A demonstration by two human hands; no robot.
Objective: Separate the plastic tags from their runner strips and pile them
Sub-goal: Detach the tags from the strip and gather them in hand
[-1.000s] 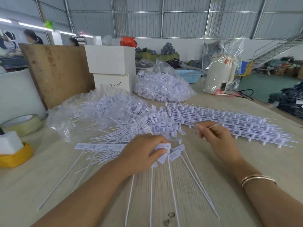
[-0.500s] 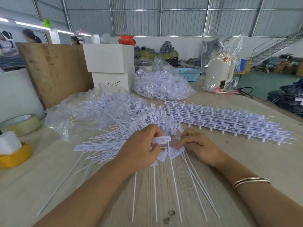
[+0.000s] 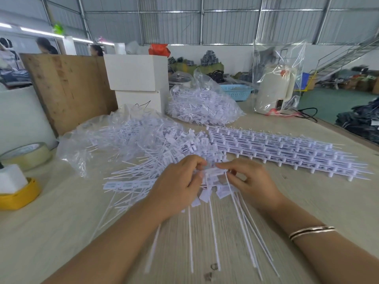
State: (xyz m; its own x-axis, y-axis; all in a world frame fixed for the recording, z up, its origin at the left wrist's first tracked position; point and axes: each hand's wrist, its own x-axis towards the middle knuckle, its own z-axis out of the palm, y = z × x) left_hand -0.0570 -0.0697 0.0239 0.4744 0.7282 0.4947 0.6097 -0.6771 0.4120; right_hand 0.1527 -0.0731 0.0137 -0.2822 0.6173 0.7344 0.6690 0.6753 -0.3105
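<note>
My left hand (image 3: 180, 185) grips a fan of white plastic tags (image 3: 213, 222) whose long thin tails spread toward me over the table. My right hand (image 3: 249, 182) pinches the head of one tag (image 3: 215, 171) at the top of that fan, fingertips meeting those of the left hand. Just beyond lies a loose pile of separated tags (image 3: 176, 148), partly spilling from a clear bag. A flat stack of tags on runner strips (image 3: 287, 152) stretches across the table to the right.
A second clear bag of tags (image 3: 203, 107) sits further back, beside stacked white boxes (image 3: 137, 78). Tape roll (image 3: 26, 154) and a yellow holder (image 3: 18, 195) are at the left. A bagged white appliance (image 3: 274, 91) stands at the back right; a wooden board (image 3: 67, 89) leans left.
My right hand came back from the runner stack to the fan in my left hand and now pinches a tag head there. The left hand stayed in place.
</note>
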